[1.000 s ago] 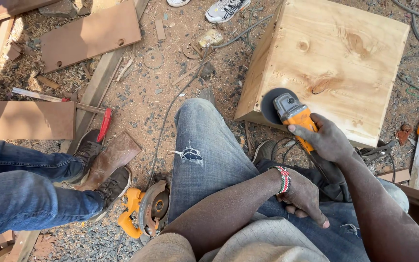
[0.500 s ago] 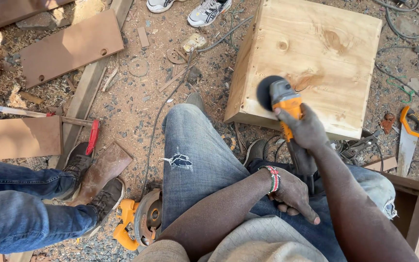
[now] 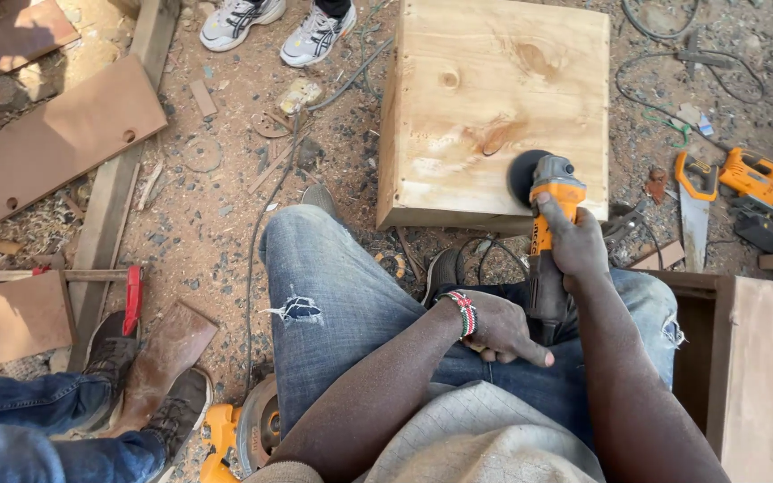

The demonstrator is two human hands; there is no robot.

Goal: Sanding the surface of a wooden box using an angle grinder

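wooden box (image 3: 494, 98) at 12 o'clock, top looks partly smoothed, lower-right corner under work | orange angle grinder (image 3: 549, 201) disc on that corner | right hand (image 3: 574, 246) clenched round grinder | left hand (image 3: 498, 326) loosely curled on thigh, empty

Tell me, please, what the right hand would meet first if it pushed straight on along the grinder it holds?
Probably the wooden box: the right hand points the orange angle grinder at it, its dark disc already over the top face, though contact is unclear.

An outdoor carpentry yard: sawdust-strewn dirt ground (image 3: 216, 206), cut boards (image 3: 60, 139), a handsaw (image 3: 695, 210), power tools (image 3: 758, 177).
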